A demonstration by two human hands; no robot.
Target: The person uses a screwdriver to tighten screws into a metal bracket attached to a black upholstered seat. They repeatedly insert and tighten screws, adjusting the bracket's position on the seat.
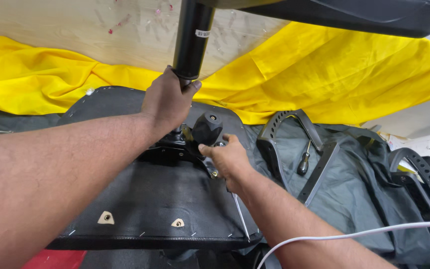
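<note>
While my left hand wraps closed around the lower end of the black gas-lift cylinder, my right hand pinches the round black tension knob on the tilt mechanism bolted to the upturned seat base. I judge this to be the seating step, the column being settled into the mechanism's socket, so the next move calls for a straight, firm push along its axis with the seat held steady. Its long axis runs almost upright, leaning slightly right at the top, rising from the seat's middle toward the chair base overhead; a screwdriver lies on the grey cloth.
</note>
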